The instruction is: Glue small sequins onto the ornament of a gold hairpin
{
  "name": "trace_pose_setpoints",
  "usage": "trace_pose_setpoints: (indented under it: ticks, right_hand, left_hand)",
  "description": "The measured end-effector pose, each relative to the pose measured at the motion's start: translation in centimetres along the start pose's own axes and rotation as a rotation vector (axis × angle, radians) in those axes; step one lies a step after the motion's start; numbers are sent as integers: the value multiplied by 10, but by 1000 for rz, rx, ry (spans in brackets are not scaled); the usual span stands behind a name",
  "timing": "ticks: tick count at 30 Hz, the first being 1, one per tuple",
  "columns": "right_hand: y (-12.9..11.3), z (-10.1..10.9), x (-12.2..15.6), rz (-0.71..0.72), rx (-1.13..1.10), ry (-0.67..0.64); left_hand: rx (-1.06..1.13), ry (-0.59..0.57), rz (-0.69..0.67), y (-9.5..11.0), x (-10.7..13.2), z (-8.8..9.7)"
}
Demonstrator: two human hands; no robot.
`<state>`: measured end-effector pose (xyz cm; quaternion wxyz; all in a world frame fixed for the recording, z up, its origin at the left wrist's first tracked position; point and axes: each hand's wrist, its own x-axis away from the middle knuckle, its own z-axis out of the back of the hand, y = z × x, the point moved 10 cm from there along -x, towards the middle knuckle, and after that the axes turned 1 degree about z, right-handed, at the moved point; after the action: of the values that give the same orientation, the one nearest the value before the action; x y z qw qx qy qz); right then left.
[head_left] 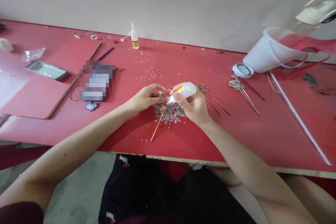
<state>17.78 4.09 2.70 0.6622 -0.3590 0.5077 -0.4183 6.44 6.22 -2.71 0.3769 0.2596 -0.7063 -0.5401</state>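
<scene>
My right hand (194, 106) is wrapped round a small white glue bottle (185, 91), its nozzle pointing down-left. My left hand (147, 98) pinches the top end of a thin gold hairpin stick (157, 129) that slants toward the table's front edge. The nozzle tip meets the pinched end of the stick between my two hands. Under both hands lies a pile of small glittery beads (172, 114) on the red table (131, 129).
Finished decorated pins (241, 91) and more sticks (215, 103) lie to the right, near a round tin (243, 70) and a tipped white bucket (267, 52). A second glue bottle (134, 36) stands at the back. A red board (44, 84) with a metal tray (47, 70) lies left.
</scene>
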Motion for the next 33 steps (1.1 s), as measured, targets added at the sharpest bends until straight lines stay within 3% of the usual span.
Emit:
trace_pose_setpoints:
  ticks: [16, 33]
  right_hand:
    - [-1, -1, -1, -27, -27, -5]
    - [0, 13, -3, -22, -106, 102]
  left_hand:
    - [-3, 9, 12, -1, -1, 1]
    - [22, 2, 4, -1, 0, 0]
